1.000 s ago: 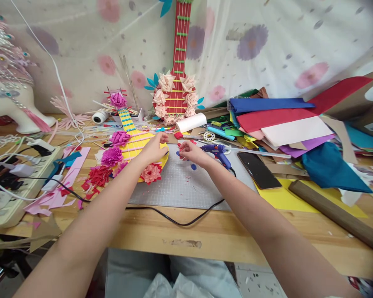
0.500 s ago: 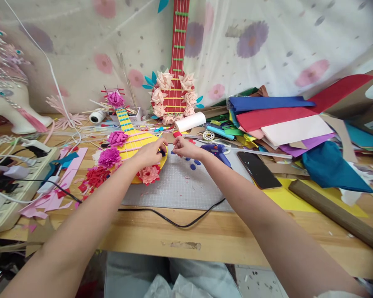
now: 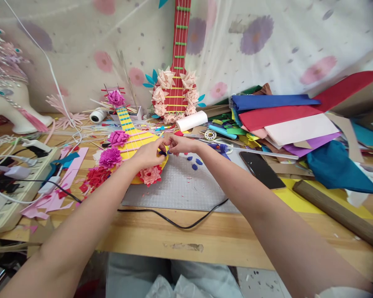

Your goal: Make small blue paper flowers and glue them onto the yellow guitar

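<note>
The left hand (image 3: 149, 154) has its fingers curled in and seems to pinch a small dark blue piece (image 3: 162, 152) at the right edge of a yellow paper guitar (image 3: 133, 145). The right hand (image 3: 183, 144) meets it there, fingertips drawn together against or just beside the left's; whether they grip anything cannot be told. The guitar lies on the left of the cutting mat (image 3: 180, 191), neck pointing away.

Much of it looks done: strings and blue frets are on, a purple flower (image 3: 110, 157) and others line its left side, and a salmon flower (image 3: 151, 175) sits at the lower end. The right edge, partly hidden by the hands, shows no full flower, and loose blue petals (image 3: 194, 167) lie on the mat, so that side seems unfinished.

A glue gun (image 3: 220, 147) lies partly hidden behind the right wrist, a phone (image 3: 261, 169) to its right. A black cord (image 3: 186, 227) loops along the near edge. Red scraps (image 3: 98, 176) crowd the guitar's left side. Behind stand a red guitar (image 3: 178, 93) and a white roll (image 3: 192, 121); stacked paper (image 3: 286, 116) crowds the right.
</note>
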The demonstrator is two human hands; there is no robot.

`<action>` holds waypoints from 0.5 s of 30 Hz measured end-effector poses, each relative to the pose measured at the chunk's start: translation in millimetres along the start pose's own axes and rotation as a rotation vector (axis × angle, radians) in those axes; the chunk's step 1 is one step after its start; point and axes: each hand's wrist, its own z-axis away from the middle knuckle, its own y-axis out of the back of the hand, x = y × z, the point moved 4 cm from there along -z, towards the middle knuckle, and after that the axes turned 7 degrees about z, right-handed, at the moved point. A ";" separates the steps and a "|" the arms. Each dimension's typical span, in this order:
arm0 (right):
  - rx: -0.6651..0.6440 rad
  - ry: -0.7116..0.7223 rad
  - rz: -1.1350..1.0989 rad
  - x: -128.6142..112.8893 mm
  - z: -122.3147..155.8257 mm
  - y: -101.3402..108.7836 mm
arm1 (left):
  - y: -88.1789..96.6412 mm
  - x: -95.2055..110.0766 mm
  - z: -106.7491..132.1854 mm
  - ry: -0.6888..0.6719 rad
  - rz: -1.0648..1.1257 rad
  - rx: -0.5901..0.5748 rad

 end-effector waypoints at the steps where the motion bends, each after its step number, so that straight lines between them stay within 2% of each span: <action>1: 0.019 -0.011 0.006 0.4 1.4 1.1 | -1.6 2.7 0.4 -0.013 -0.071 -0.020; 4: 0.079 -0.072 0.018 5.5 6.3 3.8 | -6.1 9.5 -0.5 -0.041 -0.272 -0.044; 7: 0.075 -0.130 -0.047 12.4 10.3 1.5 | -7.9 11.8 -3.2 -0.039 -0.352 -0.046; 11: 0.005 -0.168 -0.185 16.3 9.8 -7.5 | -6.6 5.1 -6.6 0.006 -0.277 -0.068; 15: -0.029 -0.177 -0.206 18.5 1.7 -13.1 | -4.7 -2.4 -8.7 0.012 -0.166 -0.079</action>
